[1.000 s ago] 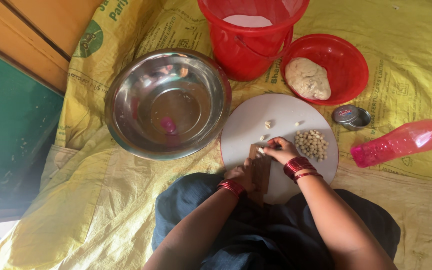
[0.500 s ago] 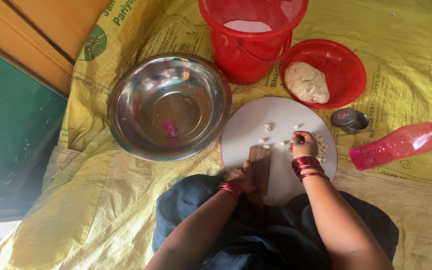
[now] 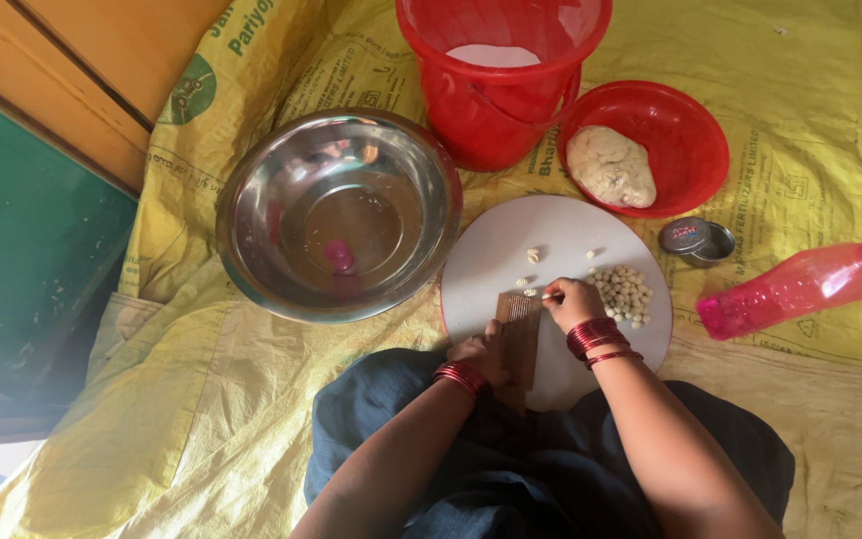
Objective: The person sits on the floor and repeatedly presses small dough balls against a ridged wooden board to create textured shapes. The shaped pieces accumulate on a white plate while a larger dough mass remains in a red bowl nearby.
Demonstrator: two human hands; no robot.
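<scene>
Two hands at ribbed wooden board [image 3: 519,334]: left hand [image 3: 481,354] steadies it, right hand [image 3: 571,299] pinches soft, light dough bit [image 3: 549,296]; shaped pile [image 3: 625,291] at 3 o'clock.

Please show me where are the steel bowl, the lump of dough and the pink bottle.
steel bowl [image 3: 251,215]: head view, on its left inner wall.
lump of dough [image 3: 611,166]: head view, on its middle, inside the red bowl.
pink bottle [image 3: 800,284]: head view, on the middle of its body.
</scene>
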